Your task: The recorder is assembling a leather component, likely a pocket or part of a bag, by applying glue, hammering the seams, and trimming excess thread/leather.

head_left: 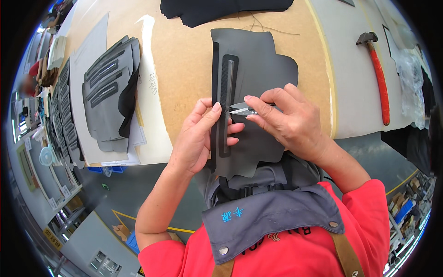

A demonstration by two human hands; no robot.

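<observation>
Two hands are at work over one dark grey cut leather panel (258, 69) that lies flat on the tan tabletop (184, 46) and hangs over its near edge toward the person. Left hand (196, 138) comes in from below, fingers (210, 115) curled loosely with the thumb pressing on a long black strip (226, 97) that runs lengthwise down the panel's left side; the other fingertips tuck under the panel edge, so it pinches panel and strip together. Right hand (288, 120) is closed round a small pair of silver thread snips (241, 110), forefinger laid along the top, blades pointing left and touching the strip just beside the left thumb. Blades look nearly shut, though whether they bite on a thread is too small to tell.

Off to the left, a stack of similar grey panels (108, 97) with black strips sits on white paper sheets (92, 55), well apart from the hands. At the far edge lies a black fabric piece (221, 9), with a loose thread trailing near it. Over on the right, on a pale surface, a hammer with a red handle (379, 78) lies lengthwise, and beyond it some crumpled clear plastic (410, 78)
</observation>
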